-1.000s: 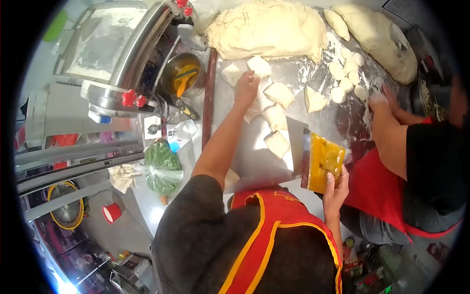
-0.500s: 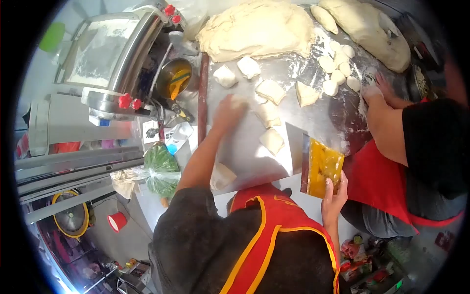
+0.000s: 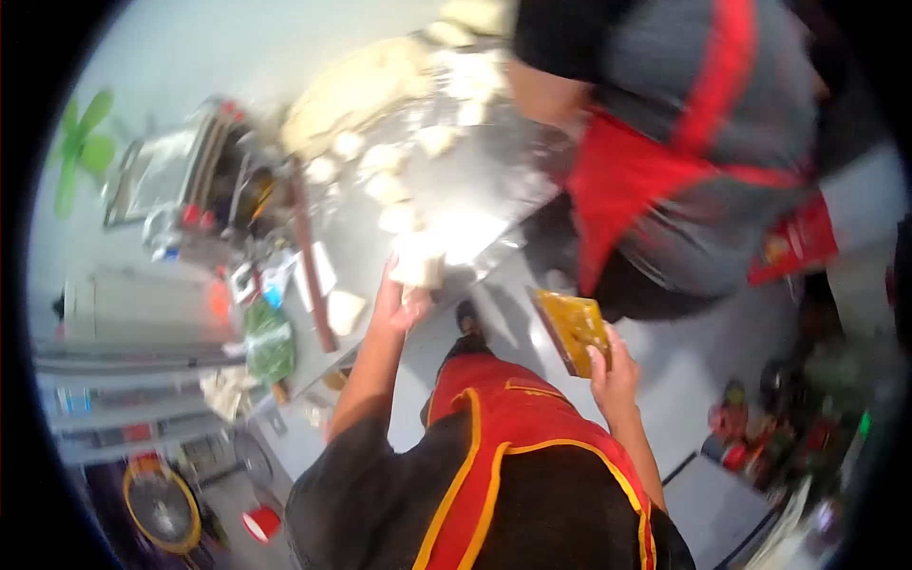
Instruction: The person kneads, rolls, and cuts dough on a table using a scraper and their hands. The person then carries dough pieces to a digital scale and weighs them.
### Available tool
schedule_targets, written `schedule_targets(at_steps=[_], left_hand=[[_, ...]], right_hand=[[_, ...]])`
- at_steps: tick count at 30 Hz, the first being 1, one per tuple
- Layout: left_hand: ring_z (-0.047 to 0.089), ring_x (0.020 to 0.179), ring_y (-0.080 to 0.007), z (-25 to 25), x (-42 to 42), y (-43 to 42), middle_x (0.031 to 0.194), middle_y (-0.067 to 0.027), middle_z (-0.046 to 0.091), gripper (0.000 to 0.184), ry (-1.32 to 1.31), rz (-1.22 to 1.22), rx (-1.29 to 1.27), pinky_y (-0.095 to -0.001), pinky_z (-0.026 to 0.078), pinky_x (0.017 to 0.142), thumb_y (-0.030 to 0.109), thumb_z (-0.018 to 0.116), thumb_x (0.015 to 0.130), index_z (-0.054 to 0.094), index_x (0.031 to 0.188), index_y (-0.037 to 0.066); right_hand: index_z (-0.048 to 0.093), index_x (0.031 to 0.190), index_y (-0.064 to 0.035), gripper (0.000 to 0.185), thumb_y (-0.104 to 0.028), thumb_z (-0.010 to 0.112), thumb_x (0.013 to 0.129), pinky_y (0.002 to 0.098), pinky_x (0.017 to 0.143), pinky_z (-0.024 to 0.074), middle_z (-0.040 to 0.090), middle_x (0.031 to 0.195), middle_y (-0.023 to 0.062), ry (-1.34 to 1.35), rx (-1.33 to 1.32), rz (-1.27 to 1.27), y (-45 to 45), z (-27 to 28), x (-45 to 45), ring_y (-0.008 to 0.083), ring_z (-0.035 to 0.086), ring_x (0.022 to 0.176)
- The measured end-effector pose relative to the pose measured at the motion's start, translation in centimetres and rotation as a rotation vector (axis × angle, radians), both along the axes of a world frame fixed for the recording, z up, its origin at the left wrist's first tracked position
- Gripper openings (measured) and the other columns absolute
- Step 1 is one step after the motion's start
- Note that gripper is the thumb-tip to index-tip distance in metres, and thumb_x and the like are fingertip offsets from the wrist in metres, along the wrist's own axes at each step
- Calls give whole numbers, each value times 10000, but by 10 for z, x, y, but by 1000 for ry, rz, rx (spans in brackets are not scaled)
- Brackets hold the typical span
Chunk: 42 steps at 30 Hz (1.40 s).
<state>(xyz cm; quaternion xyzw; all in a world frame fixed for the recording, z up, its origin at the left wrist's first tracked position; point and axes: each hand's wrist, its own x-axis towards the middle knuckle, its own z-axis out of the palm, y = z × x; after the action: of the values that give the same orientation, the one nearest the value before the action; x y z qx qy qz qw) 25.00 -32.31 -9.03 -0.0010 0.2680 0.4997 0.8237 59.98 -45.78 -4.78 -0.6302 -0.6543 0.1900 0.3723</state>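
Note:
My left hand (image 3: pixel 403 306), blurred by motion, grips a pale dough piece (image 3: pixel 418 261) by the near edge of the metal table (image 3: pixel 353 211). Its fingers curl at the underside of the piece. My right hand (image 3: pixel 617 372) holds a yellow dough scraper (image 3: pixel 576 328) away from the table, over the floor, with its dark blade edge facing left. A row of cut dough pieces (image 3: pixel 385 187) leads away from my left hand. Another dough piece (image 3: pixel 344 312) lies near the table's left corner. Farther back rests a large dough mass (image 3: pixel 361 90).
Close on my right stands a co-worker in a red apron (image 3: pixel 627 180), by the table's right side. A brown wooden strip (image 3: pixel 312 252) runs along the left edge. Beyond it are a roller machine (image 3: pixel 171 176) and a bag of greens (image 3: pixel 270 342).
The view has swung right and blurred. My left hand has come nearer, from beside the dough pieces to the near edge, with a piece in it. My right hand still holds the scraper.

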Motion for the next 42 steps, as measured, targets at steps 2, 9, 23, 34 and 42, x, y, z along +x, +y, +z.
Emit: schedule_targets(at_steps=[2,9,23,34,42], left_hand=[[584,494,-155,22,83,-40,1026,-172,620,663,87,-127,-104,-231,438,328,541,472,897,442,1312,25],[434,384,-86,37,334,-115,920,-127,641,633,-90,-917,-122,-190,359,318,560,428,910,485,1257,34],[325,330,-78,22,768,-57,574,-16,501,612,-67,-1537,96,-196,321,296,566,392,931,548,1093,-4],[384,372,-59,72,1175,-115,719,-28,579,470,-83,-1919,139,-192,266,304,516,466,927,546,1062,73],[374,372,-50,112,1429,-224,664,20,538,355,-79,-1986,334,-188,253,301,473,558,893,558,967,126]], right_hand=[[524,1201,-7,361,-111,609,865,393,744,529,645,1019,208,-54,-2,-70,-55,10,40,348,656,867],[519,1213,-41,364,-139,600,871,403,713,533,653,990,188,-108,-28,-565,-217,4,178,334,655,832],[510,1150,-62,348,-186,596,836,477,706,500,654,896,221,20,-725,-1422,-380,-160,392,414,624,815],[540,1056,-53,307,-245,570,817,469,744,509,671,899,197,393,-1031,-1941,-408,-185,472,384,642,863],[547,1056,-86,302,-263,586,814,458,777,512,669,932,188,606,-1002,-2039,-392,-249,646,369,642,903]])
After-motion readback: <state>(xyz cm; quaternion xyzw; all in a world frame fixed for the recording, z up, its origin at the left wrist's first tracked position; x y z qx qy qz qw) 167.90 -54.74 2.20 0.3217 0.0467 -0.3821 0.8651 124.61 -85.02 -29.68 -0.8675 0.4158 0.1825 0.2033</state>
